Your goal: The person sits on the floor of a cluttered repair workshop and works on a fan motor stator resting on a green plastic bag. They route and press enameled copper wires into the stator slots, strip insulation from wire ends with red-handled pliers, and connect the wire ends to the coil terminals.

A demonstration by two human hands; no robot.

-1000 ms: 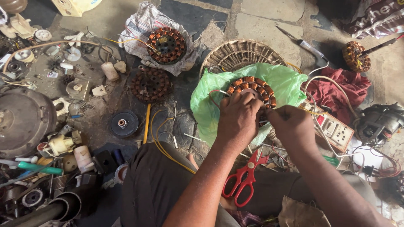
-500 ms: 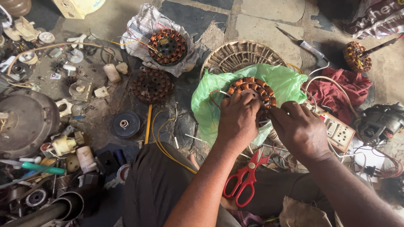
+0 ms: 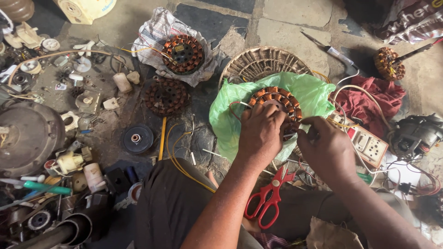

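**Right hand slides in toward the coil ring**

Stator (image 3: 277,103), a round core ringed with copper-wound coils, sits on a green plastic bag (image 3: 314,94) spread over a woven basket (image 3: 263,62), a little right of the middle of the view. The left hand (image 3: 260,133) lies over its near half, fingers curled down onto the windings and pressing on them; how firmly it grips I cannot tell, since the fingertips are hidden under the hand. The right hand (image 3: 325,147) is at 4 o'clock from the core. Compared with a second ago it has drawn left and closed in, and its thumb and forefinger now pinch together at the core's rim, on what looks like a thin wire, though the strand is too fine to make out. That shift suggests the work is on one coil or lead while the other hand steadies the core.

Red-handled scissors (image 3: 267,198) lie at 6 o'clock, just below both wrists, untouched. A switchboard with sockets (image 3: 369,145) rests at 3 o'clock. Two more wound cores lie at 10 o'clock, one on crumpled paper (image 3: 184,53) and one on the bare floor (image 3: 166,96). A red cloth (image 3: 369,99) is at 2 o'clock.
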